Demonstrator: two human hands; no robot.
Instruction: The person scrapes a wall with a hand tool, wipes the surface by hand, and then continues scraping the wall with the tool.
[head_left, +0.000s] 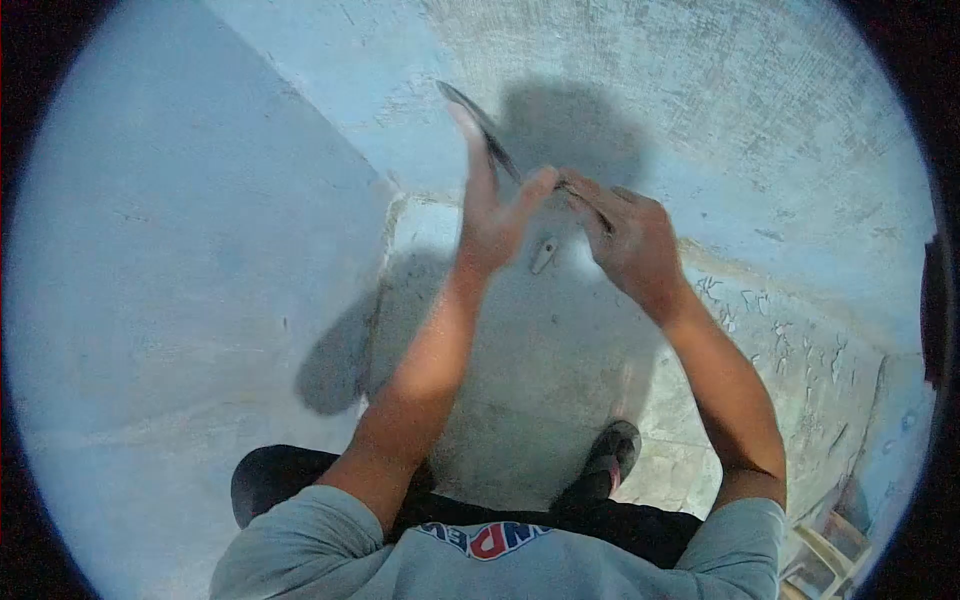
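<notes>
My right hand (635,245) is closed around the near end of a flat, dark-bladed tool (485,130) that looks like a trowel, seen nearly edge-on. Its blade slants up and to the left, in front of the wall. My left hand (487,205) lies along the blade's left side with fingers stretched out and thumb apart, its tip close to the right hand's fingers. Both hands are slightly blurred, and my right fingers hide most of the handle. Just below the hands is a small pale piece with a dark dot (543,256).
A blue wall (180,230) stands at the left, meeting another wall (720,130) with a rough, streaked grey patch. Curled flakes (785,340) cling to a surface at the right. A pale plastic chair (830,555) is at lower right. My shoe (615,450) rests on the floor.
</notes>
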